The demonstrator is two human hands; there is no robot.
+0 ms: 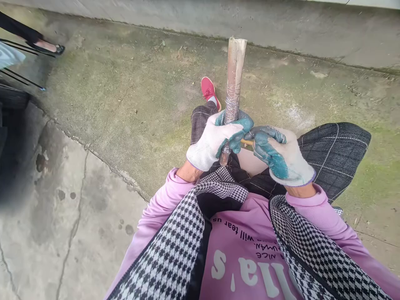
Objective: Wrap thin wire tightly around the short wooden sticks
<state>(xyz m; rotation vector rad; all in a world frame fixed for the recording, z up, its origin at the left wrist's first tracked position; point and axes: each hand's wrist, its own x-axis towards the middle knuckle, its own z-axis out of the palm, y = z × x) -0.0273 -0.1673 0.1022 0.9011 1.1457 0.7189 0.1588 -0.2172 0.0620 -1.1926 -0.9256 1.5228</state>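
A wooden stick (236, 62) stands roughly upright in front of me, with thin metal wire (232, 96) wound many times round its middle and lower part. My left hand (220, 135), in a white work glove with teal coating, is closed round the stick's lower part. Close on its right, my right hand (276, 154) wears a matching glove and has its fingers bent in a grip. A thin yellow-orange piece (247, 142) shows between the two hands, its end going into the right-hand fingers. The fingers hide the rest of it, so its kind is unclear.
I sit with my legs in dark checked trousers (336, 154) apart, one red shoe (208, 88) on the mossy concrete ground (140, 91). A low concrete wall (193, 23) runs along the far side. Another person's foot (46, 46) is at the upper left, beside thin dark metal legs (23, 79).
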